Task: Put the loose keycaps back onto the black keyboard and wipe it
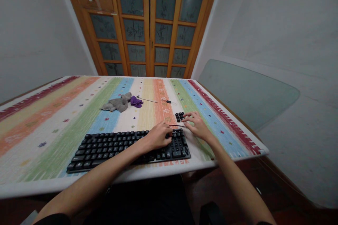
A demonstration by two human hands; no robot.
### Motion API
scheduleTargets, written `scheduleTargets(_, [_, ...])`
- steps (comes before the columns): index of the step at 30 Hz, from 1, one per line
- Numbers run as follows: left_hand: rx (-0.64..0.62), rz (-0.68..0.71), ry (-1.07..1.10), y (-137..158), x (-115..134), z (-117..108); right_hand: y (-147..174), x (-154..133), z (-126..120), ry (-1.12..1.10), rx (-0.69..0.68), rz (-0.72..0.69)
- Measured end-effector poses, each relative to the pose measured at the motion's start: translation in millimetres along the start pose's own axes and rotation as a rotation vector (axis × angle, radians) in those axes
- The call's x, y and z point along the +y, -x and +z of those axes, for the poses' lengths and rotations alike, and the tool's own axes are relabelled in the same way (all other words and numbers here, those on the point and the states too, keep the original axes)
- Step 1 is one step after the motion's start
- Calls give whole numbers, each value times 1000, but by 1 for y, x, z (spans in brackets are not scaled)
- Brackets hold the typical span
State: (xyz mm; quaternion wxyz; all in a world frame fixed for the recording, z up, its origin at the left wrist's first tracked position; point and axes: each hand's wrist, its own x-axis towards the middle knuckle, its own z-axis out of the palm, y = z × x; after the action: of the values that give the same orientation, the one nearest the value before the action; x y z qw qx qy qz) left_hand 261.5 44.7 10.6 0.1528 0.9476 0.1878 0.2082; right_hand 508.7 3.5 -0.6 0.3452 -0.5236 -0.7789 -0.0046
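Note:
A black keyboard [113,147] lies along the near edge of the table, its keys facing up. My left hand [160,136] rests over its right part with the fingers bent together and pointing down. What those fingertips grip, if anything, is hidden. Just beyond the keyboard's upper right corner sits a small cluster of loose black keycaps [179,116]. My right hand [195,124] is beside the cluster, fingers stretched apart and fingertips at its right side. A thin dark cable [176,125] runs between my two hands.
A striped tablecloth [66,126] covers the table. Farther back lie a crumpled grey cloth [117,103], a purple cloth [136,102], a thin rod [148,100] and a small tool with a black part [168,102]. A glass panel [245,91] leans at the right wall.

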Motion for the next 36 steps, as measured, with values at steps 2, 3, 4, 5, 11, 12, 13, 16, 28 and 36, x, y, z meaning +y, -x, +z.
scheduleTargets(2, [-7,6,15,1,-1,0,-5,15,-1,34,-3,41])
scheduleTargets(3, [-8,6,13,1,-1,0,-8,22,-1,53,-13,65])
scheduleTargets(4, [-9,5,6,1,-1,0,-11,28,-1,72,-30,90])
scheduleTargets(5, [-10,4,-6,1,-1,0,-14,34,0,89,-49,114])
scheduleTargets(11, [-24,9,-46,-1,3,-3,-29,56,7,140,-117,191])
scheduleTargets(12, [-22,14,-54,-1,4,-3,-32,58,9,145,-128,199])
scheduleTargets(13, [-22,18,-63,-1,5,-3,-34,60,10,149,-141,206])
scheduleTargets(16, [-25,24,-79,0,4,-1,-40,63,15,158,-183,223])
scheduleTargets(28, [-80,83,-186,0,3,4,-49,71,16,176,-225,276])
scheduleTargets(36, [-71,62,-98,-4,3,2,-48,73,16,162,-187,283])
